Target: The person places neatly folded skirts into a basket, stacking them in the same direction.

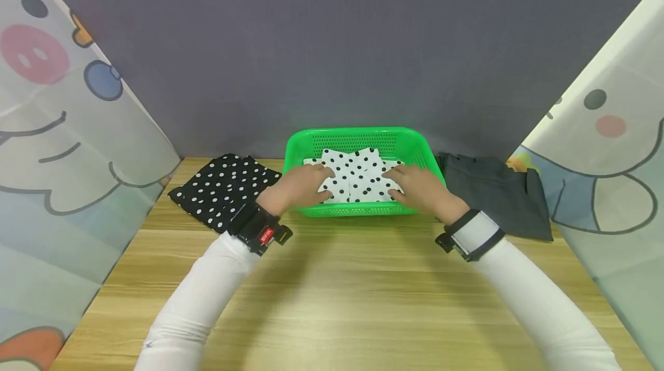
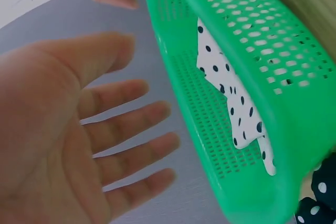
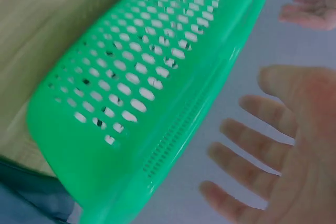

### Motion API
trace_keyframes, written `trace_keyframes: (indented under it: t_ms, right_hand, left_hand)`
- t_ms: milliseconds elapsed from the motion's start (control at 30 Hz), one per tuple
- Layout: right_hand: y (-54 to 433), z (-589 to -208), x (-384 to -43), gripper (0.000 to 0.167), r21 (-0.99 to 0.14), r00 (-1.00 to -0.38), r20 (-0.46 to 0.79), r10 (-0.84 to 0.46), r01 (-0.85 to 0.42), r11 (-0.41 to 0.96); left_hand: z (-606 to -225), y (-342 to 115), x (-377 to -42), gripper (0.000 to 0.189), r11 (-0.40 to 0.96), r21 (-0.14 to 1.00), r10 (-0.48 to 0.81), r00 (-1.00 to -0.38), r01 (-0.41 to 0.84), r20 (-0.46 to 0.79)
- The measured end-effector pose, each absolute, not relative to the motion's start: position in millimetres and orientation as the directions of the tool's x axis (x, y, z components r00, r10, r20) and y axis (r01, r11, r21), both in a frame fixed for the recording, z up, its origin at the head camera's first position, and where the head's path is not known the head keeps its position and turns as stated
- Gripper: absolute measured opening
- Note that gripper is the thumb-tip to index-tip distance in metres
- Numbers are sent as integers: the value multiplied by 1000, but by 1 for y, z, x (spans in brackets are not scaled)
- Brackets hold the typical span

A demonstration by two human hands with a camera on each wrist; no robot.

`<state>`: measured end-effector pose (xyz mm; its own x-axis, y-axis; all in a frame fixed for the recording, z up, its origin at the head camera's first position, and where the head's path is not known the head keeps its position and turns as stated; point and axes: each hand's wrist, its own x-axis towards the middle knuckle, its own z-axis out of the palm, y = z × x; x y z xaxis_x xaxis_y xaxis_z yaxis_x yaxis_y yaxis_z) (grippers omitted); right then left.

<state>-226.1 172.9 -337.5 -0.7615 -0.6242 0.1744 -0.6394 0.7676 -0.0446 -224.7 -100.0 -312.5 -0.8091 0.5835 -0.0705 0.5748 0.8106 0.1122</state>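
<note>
A green plastic basket (image 1: pixel 358 209) with perforated walls stands at the back of the table. Inside it lies white cloth with black dots (image 1: pixel 358 178), its upper edge showing several folded corners. My left hand (image 1: pixel 303 186) hovers over the basket's left part, fingers spread and pointing inward. Over the right part is my right hand (image 1: pixel 421 188), its fingers likewise spread. In the left wrist view the left palm (image 2: pixel 47 119) faces the basket with nothing in it. The right wrist view shows the right fingers (image 3: pixel 252 166) extended above the rim, holding nothing.
Black cloth with white dots (image 1: pixel 223 189) lies folded left of the basket. A dark grey folded cloth (image 1: pixel 495 195) lies to its right. A grey panel (image 1: pixel 353 48) rises behind the wooden table (image 1: pixel 363 302), and cartoon-printed sheets (image 1: pixel 62 129) flank both sides.
</note>
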Motion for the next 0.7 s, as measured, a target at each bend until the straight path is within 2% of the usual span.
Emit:
trace_keyframes:
  t_ms: [133, 333, 533, 700]
  right_hand:
    - [174, -345, -214, 32, 6, -699, 302, -648, -678, 735]
    - [176, -359, -195, 19, 61, -606, 443, -661, -716, 696]
    - [178, -375, -177, 18, 32, -600, 456, -657, -727, 686]
    - [181, -388, -166, 12, -3, -602, 456, -655, -738, 675]
  left_hand:
    - [-320, -106, -211, 36, 791, 14, 606, -787, 611, 113]
    - [-341, -115, -194, 22, 761, -121, 631, -683, 637, 368]
    - [-358, -124, -179, 6, 744, -139, 623, -605, 653, 496]
    - [-372, -135, -171, 11, 744, -134, 603, -571, 655, 557]
